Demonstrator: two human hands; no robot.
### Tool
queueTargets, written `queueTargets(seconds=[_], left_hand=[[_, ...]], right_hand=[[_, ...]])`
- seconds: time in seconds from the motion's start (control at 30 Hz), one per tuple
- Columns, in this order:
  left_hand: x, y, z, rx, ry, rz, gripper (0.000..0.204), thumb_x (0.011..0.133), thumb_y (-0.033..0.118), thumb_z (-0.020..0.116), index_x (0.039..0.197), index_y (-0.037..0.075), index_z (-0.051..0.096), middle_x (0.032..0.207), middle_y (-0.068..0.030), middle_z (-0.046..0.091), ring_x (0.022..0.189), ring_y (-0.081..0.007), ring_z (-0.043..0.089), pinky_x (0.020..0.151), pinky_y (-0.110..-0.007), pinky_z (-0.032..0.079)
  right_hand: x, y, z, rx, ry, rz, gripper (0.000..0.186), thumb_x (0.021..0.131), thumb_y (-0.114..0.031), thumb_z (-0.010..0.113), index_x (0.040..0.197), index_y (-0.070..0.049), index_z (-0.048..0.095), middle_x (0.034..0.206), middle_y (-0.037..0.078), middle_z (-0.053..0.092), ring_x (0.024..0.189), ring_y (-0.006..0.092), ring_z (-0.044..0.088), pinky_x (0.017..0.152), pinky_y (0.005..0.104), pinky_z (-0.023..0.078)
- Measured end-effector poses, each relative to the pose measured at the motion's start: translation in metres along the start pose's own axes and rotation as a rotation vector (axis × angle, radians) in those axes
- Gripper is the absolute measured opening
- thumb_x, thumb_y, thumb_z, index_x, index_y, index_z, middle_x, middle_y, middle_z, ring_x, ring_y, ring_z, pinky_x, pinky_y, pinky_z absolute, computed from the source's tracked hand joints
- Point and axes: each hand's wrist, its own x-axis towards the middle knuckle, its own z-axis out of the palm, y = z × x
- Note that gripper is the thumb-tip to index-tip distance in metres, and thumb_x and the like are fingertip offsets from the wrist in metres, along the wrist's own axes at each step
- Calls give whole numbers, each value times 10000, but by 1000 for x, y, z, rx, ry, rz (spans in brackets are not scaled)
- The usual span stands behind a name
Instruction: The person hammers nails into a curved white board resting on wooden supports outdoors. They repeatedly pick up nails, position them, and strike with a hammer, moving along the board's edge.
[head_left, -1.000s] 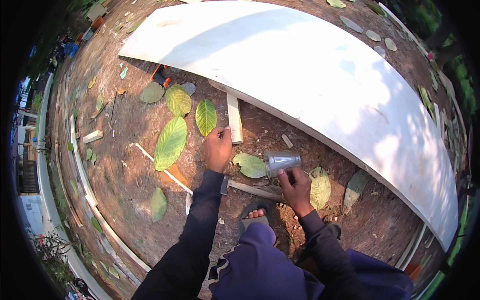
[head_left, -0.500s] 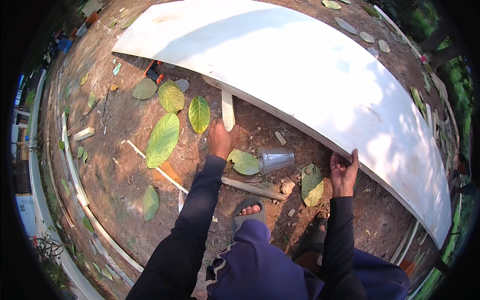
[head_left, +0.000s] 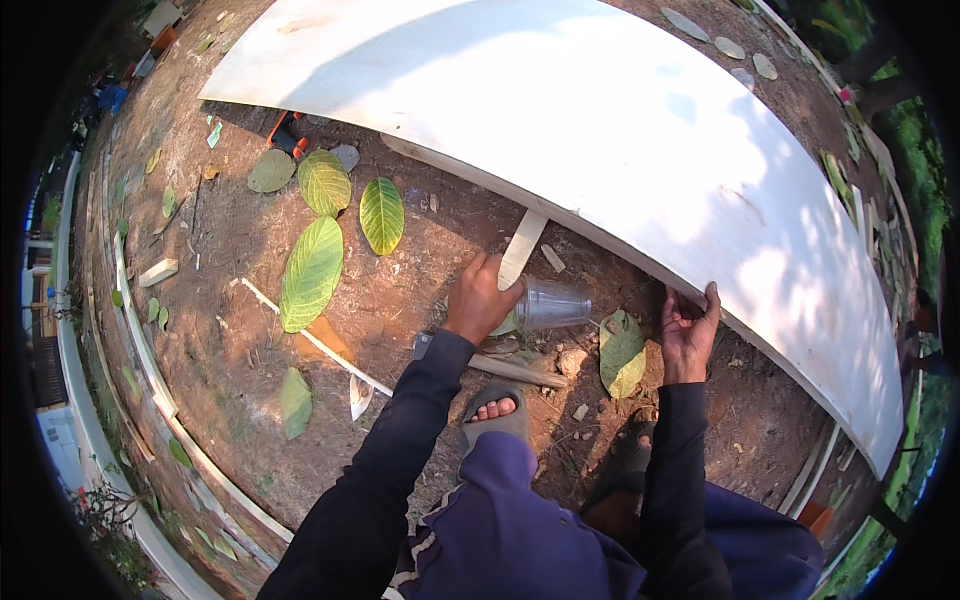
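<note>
A large pale wooden board [head_left: 520, 110] stretches across the far side, its near edge raised off the ground on a strip of wood. Gripped in my left hand [head_left: 482, 298] is a short flat wooden stick [head_left: 523, 246], whose far end meets the board's underside edge. My right hand [head_left: 689, 335] holds the board's near edge, thumb on the top face and fingers curled beneath, partly hidden. Beside my left hand a clear plastic cup [head_left: 556, 303] lies on its side. A hammer-like tool with a wooden handle [head_left: 515, 371] rests on the soil near my foot.
Large green-yellow leaves [head_left: 312, 274] lie on the brown soil to the left. An orange-and-black tool [head_left: 287, 135] sits by the board's left end. A thin white stick [head_left: 318, 340], a wood block [head_left: 158, 272] and long wooden strips [head_left: 150, 370] are farther left. My sandalled foot [head_left: 494, 412] is close by.
My left hand has moved right along the board's edge with the wooden stick, which now tilts more and sits near the cup. My right hand stays at the board's edge.
</note>
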Motion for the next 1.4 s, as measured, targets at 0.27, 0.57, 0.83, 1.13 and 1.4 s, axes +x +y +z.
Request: queueTargets(seconds=[0.27,0.57,0.83,1.13,1.4], left_hand=[[4,1,1,-86,9,3,406,807,285,772,1112,36,674,1082,-188,644,964,-419,663,823,-498,538],[-4,-20,-2,-314,82,-102,379,905,232,688,1179,-30,674,1006,-218,693,955,-388,683,850,-449,526],[-22,-31,-34,-757,66,-333,204,1009,62,543,1144,-45,652,1025,-139,754,812,-154,675,749,-290,530],[-19,2,-62,-1364,-141,-609,129,1022,117,614,1124,41,635,988,-69,734,564,-9,447,471,-175,338],[15,7,-68,-1132,-14,-445,157,958,121,726,1071,12,736,888,-25,720,646,-27,534,555,-193,409]], right_hand=[[-4,16,4,-64,52,-100,483,889,-488,787,1102,-107,580,1043,85,648,989,246,689,828,396,584],[-20,23,2,-186,-25,-5,518,949,-563,675,1122,-88,568,1038,89,635,922,215,665,723,373,554],[-98,93,14,-1328,-788,-664,262,934,-250,733,1021,-29,622,821,77,620,682,222,610,629,348,510],[-124,119,-11,-1814,-1192,-818,313,898,-260,687,1134,-72,607,1030,111,596,1010,326,592,857,446,487],[-118,119,-13,-1817,-1257,-786,236,884,-188,625,1070,-45,606,1036,138,600,1047,333,583,862,479,515]])
